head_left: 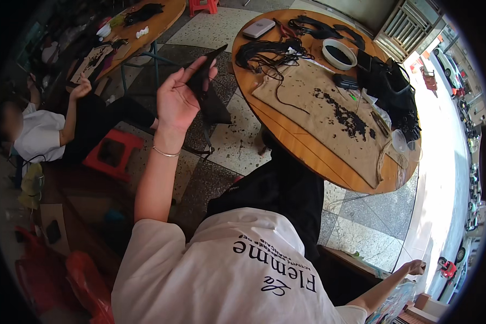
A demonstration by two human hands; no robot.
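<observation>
My left hand (179, 102) is raised left of the round table, its fingers closed around a black piece of fabric (217, 105). Part of that piece sticks up above my fingers, and a broader flap and a thin strap hang down beside my wrist. Far out at the lower right, my right hand (414, 268) is closed with the fingers pinched together. Whatever it pinches is too small to make out. Small black beads (351, 120) lie scattered over a beige cloth (291, 89) on the table, near a white bowl (339, 54) holding more dark beads.
On the round wooden table (302, 143) are black cords (264, 54), red-handled pliers (284, 29), a pale case (259, 28) and a black bag (389, 89). A person (43, 129) sits to the left beside a red stool (113, 154) and another table (164, 21).
</observation>
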